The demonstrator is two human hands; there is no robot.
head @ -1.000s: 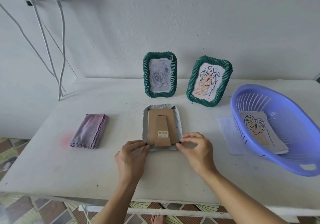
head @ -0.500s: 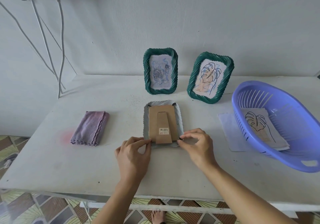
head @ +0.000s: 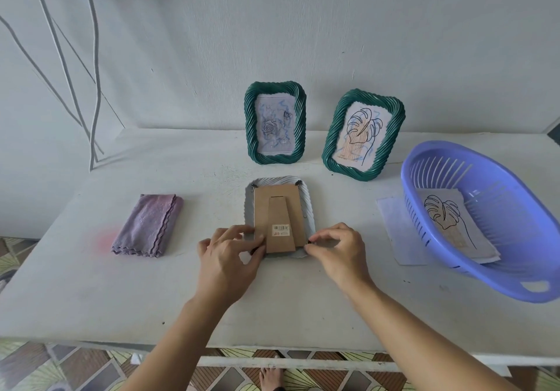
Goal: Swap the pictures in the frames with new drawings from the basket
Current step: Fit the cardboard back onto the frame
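A grey frame (head: 280,218) lies face down near the middle of the white table (head: 91,299), its brown backing (head: 278,209) and folded stand up. The left hand (head: 227,257) sits at the frame's near left corner, thumb and fingers pressed on the backing's edge. The right hand (head: 336,249) pinches at the near right corner; what it grips is too small to tell. Two green frames stand behind, near the wall: one (head: 275,122) upright with a rose drawing, the other (head: 363,134) tilted with a leaf drawing. On the right, a blue basket (head: 515,275) holds a leaf drawing (head: 448,221), and a blank sheet (head: 397,230) pokes out from under its left rim. A folded purple cloth (head: 148,225) lies well apart on the left. Bare table runs from the hands to the near edge.
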